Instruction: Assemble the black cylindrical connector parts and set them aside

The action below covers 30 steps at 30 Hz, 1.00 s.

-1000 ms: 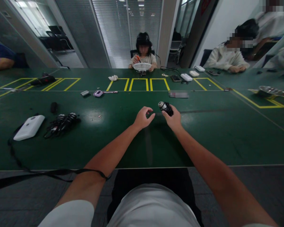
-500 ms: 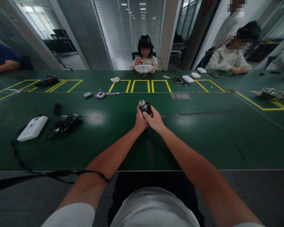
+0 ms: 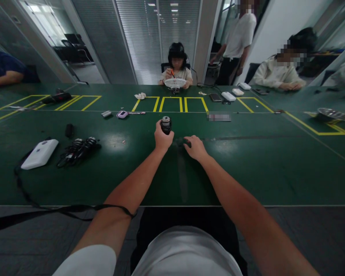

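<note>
My left hand [image 3: 162,140] is wrapped round a small black bundle with a silver-grey round top [image 3: 166,124], held upright over the green table [image 3: 232,168]. It looks like a wound black cord, but its exact kind is too small to make out. To the right of it, apart from the bundle, my right hand [image 3: 196,148] is empty, with thumb and fingers curved and parted just at or above the tabletop. On the left lie similar black coiled cables [image 3: 78,150] with silvery ends.
A white power-bank-like device [image 3: 40,154] with a black strap [image 3: 60,212] lies left; the strap crosses my left forearm. Beyond are a small black cylinder [image 3: 69,130], a lilac gadget [image 3: 122,114] and a phone [image 3: 215,97]. Opposite, a person holds a white basket [image 3: 174,83].
My right hand has let go of the bundle and moved right and slightly down. My left hand has carried the bundle a little left and away. A standing person in the background has moved left.
</note>
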Available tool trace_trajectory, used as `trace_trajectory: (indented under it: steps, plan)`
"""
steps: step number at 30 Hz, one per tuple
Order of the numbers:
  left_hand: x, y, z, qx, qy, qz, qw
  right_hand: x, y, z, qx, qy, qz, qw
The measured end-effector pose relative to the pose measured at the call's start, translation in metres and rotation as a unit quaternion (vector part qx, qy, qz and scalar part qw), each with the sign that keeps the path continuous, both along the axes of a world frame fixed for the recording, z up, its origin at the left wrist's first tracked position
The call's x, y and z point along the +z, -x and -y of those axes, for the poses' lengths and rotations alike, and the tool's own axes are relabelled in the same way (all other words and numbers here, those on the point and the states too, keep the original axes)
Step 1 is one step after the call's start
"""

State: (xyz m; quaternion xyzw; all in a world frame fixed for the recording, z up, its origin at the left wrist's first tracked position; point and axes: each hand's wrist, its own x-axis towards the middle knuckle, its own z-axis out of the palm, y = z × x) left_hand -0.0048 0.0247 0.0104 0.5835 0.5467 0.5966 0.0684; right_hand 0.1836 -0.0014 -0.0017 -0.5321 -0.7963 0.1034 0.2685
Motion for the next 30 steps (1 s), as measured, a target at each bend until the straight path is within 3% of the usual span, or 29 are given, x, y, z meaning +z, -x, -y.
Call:
trace_trajectory:
  steps: [3, 8, 16, 21, 26, 30]
  plan:
    - [0.000, 0.010, -0.002, -0.003, 0.033, -0.071, 0.997, 0.000, 0.006, -0.003, 0.040, 0.018, 0.055, 0.998]
    - [-0.007, 0.020, -0.004, -0.040, 0.073, -0.164, 0.983, -0.005, 0.011, -0.010, 0.067, -0.006, 0.060, 0.996]
    - [-0.017, 0.021, -0.009, -0.097, 0.066, -0.180, 0.977, -0.008, 0.004, -0.007, 0.084, -0.039, -0.014, 0.996]
    - [-0.017, 0.013, -0.003, -0.143, 0.086, -0.213, 0.963, 0.005, -0.007, 0.000, 0.018, -0.053, -0.120, 0.991]
    - [-0.014, 0.001, 0.005, -0.180, 0.086, -0.233, 0.952, 0.019, 0.000, 0.016, 0.049, -0.103, -0.163, 0.980]
    - [-0.013, -0.006, 0.008, -0.183, 0.085, -0.208, 0.957, 0.021, 0.006, 0.022, 0.048, -0.100, -0.189, 0.976]
